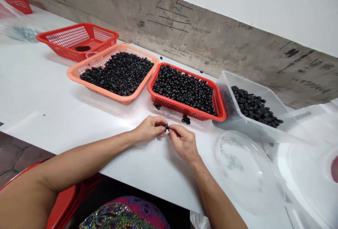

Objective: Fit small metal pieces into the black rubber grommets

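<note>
A small round black plastic part [166, 127] is pinched in the fingertips of my left hand [150, 128]. My right hand [184, 141] is closed too, its thumb and finger pressed together at the part's right side; anything tiny between them is hidden. Both hands are just above the white table [148, 165]. Beyond them, a red basket [185, 108] holds many round black pieces with holes. A few loose black parts [186, 119] lie in front of that basket, near a scatter of tiny shiny pieces [167, 112].
An orange basket [76, 74] of smaller black parts stands at left, with another red basket [56, 47] behind it. To the right are a clear bin [248, 125] of black parts and a clear round lid [237, 183] with tiny shiny pieces [233, 162]. A wall runs behind.
</note>
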{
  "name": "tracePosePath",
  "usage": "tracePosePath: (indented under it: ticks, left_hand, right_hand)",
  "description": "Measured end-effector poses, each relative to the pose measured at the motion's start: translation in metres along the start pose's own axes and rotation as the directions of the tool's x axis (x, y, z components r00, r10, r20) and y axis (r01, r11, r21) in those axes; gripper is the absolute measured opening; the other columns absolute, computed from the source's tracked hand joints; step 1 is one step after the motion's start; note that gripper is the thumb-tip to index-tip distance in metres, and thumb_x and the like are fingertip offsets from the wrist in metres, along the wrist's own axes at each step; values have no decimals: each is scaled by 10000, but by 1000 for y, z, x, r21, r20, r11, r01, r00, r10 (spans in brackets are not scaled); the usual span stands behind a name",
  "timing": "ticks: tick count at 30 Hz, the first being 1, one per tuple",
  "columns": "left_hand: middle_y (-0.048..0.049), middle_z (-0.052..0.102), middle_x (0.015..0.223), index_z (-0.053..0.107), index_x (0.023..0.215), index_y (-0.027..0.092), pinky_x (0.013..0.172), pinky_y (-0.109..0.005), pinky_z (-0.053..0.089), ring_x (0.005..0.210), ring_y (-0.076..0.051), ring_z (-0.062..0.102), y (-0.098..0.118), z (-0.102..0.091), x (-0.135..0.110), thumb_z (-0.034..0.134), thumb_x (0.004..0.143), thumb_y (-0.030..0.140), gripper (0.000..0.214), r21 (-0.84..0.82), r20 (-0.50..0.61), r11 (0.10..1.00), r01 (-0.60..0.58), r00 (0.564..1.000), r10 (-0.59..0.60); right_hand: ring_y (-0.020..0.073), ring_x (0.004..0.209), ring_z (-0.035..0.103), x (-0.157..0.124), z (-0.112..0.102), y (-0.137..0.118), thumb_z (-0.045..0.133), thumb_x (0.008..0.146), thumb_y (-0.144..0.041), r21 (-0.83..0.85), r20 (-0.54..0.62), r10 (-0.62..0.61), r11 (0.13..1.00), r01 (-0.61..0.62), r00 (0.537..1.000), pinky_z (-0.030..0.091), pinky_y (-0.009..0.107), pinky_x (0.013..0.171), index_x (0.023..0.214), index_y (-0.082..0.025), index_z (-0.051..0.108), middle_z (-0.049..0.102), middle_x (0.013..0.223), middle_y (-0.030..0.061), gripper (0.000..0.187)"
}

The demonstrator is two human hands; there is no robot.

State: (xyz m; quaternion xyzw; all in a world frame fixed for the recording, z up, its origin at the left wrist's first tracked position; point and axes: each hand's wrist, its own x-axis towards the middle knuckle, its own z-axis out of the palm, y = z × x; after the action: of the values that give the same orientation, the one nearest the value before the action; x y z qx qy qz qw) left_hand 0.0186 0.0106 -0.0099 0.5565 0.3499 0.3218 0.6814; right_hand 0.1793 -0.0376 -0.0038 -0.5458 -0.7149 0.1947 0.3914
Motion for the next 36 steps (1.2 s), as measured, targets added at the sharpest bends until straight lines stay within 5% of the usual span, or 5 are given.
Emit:
tracePosePath:
  ticks: [13,18,22,31,36]
  left_hand:
    - [-4,642,624,710,866,135,522,-198,433,538,-98,553,-1,2,-4,538,696,113,243,143,5,988,-55,998,55]
    - [-19,666,691,723,871,146,540,-195,426,569,-97,549,4,1,-8,528,710,123,253,192,50,974,-119,993,111]
    - [-22,662,671,716,861,132,521,-199,414,543,-100,535,2,1,-8,517,723,132,242,212,52,972,-97,995,88]
    - [-25,686,772,705,793,159,691,-233,447,717,-142,592,-5,4,-8,485,715,69,250,407,-19,888,-215,970,244]
    - [-24,655,739,695,836,144,577,-208,422,614,-111,541,0,6,-10,483,777,135,220,295,47,929,-224,974,220]
  right_hand:
    - [135,578,588,-1,-3,1,526,752,-160,115,94,120,985,-130,988,462,235,542,740,-192,652,651,651,12,130]
    - [112,462,548,5,-7,-1,611,716,-227,412,241,335,815,-408,911,445,229,462,716,-172,641,637,564,-3,63]
    - [116,442,548,8,-5,0,661,679,-276,517,305,368,711,-477,879,455,240,449,703,-157,634,643,553,7,124]
    - [128,503,549,1,5,-2,530,720,-178,126,101,204,968,-216,974,447,242,494,671,-185,638,620,562,-1,118]
    - [125,447,556,9,-3,-5,630,684,-238,458,224,378,773,-439,898,451,235,436,664,-169,598,624,526,-1,79]
